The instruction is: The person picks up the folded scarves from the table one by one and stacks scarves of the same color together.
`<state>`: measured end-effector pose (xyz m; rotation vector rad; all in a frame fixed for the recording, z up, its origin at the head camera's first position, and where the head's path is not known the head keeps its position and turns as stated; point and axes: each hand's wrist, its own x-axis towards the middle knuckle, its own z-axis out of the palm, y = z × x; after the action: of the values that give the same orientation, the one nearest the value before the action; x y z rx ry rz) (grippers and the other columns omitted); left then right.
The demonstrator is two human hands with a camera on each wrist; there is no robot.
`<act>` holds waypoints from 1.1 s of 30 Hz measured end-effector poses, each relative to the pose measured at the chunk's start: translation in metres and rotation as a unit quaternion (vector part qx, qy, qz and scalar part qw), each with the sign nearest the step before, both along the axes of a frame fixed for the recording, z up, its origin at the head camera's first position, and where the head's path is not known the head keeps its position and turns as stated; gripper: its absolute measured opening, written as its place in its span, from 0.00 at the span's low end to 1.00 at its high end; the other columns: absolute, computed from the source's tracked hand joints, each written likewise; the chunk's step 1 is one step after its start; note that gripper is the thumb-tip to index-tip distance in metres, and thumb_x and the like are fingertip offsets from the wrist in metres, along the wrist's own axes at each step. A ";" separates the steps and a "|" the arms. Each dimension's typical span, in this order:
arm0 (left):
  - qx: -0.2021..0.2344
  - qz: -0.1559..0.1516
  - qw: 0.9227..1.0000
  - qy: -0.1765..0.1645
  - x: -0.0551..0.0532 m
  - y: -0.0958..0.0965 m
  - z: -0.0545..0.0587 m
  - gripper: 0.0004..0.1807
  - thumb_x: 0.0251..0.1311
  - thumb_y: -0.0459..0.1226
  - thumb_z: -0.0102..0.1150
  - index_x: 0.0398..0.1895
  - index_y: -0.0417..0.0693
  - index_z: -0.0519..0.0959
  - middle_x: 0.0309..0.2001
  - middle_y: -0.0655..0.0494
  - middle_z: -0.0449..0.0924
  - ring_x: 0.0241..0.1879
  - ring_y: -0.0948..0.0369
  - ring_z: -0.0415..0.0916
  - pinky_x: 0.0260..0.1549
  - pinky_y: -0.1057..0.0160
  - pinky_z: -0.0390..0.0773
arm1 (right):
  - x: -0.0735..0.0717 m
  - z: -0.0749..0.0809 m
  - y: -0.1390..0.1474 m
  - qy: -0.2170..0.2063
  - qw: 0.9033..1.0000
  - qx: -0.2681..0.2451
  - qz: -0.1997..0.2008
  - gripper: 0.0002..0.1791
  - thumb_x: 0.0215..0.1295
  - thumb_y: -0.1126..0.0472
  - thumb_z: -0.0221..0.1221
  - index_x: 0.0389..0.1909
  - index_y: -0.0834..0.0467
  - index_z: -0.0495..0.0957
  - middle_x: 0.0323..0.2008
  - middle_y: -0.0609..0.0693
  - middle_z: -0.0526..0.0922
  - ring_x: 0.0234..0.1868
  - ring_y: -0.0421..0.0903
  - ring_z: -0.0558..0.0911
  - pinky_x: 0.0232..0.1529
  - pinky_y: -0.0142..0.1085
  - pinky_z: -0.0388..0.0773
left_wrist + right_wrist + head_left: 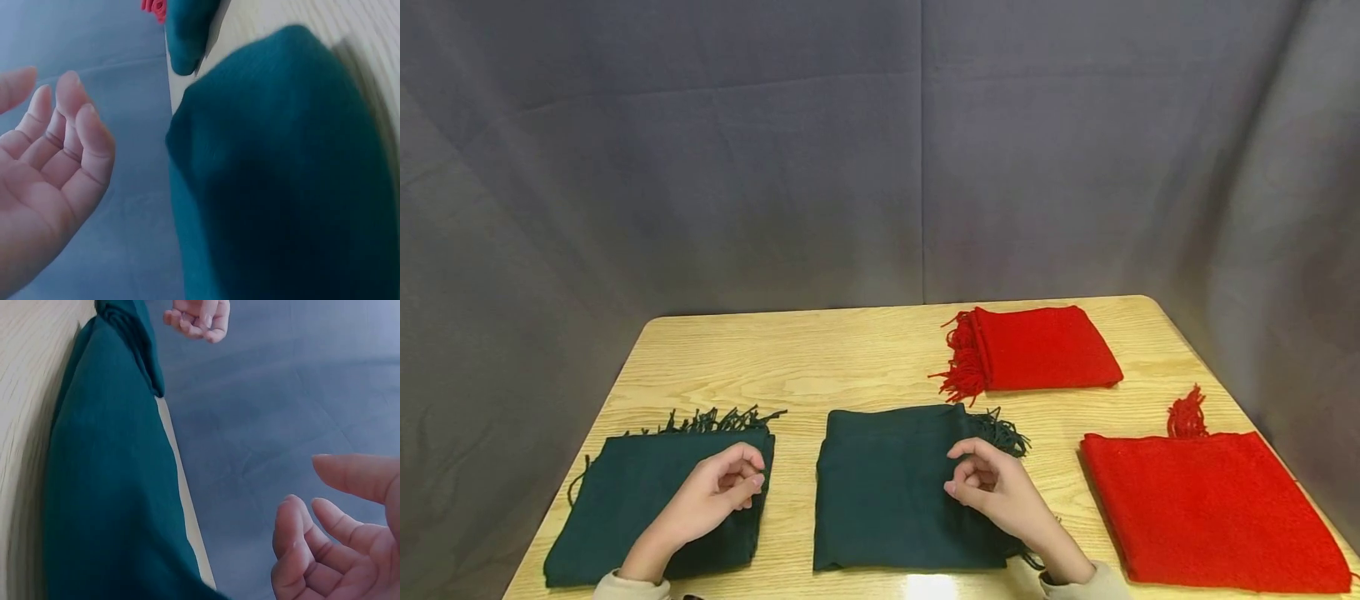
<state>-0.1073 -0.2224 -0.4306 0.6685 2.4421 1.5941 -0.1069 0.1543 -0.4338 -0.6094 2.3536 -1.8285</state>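
Two folded dark green fringed scarves lie in front of me. Over the right part of the left green scarf (640,479) hovers my left hand (718,492), its fingers loosely curled and holding nothing. My right hand (996,492) is above the right side of the middle green scarf (887,492), also loosely curled around nothing. In the left wrist view, a gap shows between thumb and fingers, and green cloth (281,156) spreads beside the hand. The right wrist view has the right hand (344,544) apart from the green cloth (112,462), with the left hand (203,319) beyond.
A folded red scarf (1045,350) lies at the back right of the wooden table (790,358), its fringe pointing left. Another red scarf (1217,517) sits at the front right, with a bunch of fringe at its far edge. Grey curtain (820,167) hangs behind and along both sides.
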 end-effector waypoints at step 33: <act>-0.039 0.105 0.994 0.016 0.021 -0.088 -0.001 0.22 0.57 0.28 0.56 0.55 0.38 0.67 0.36 0.46 0.77 0.31 0.58 0.78 0.28 0.63 0.78 | 0.001 0.001 -0.096 -0.057 0.992 -0.011 0.110 0.29 0.55 0.67 0.62 0.59 0.62 0.66 0.38 0.63 0.77 0.31 0.43 0.80 0.28 0.30 0.74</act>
<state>-0.0862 -0.3101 -0.4316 0.4392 2.6592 1.5570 -0.1058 0.0580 -0.4325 -0.7149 2.1031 -1.7460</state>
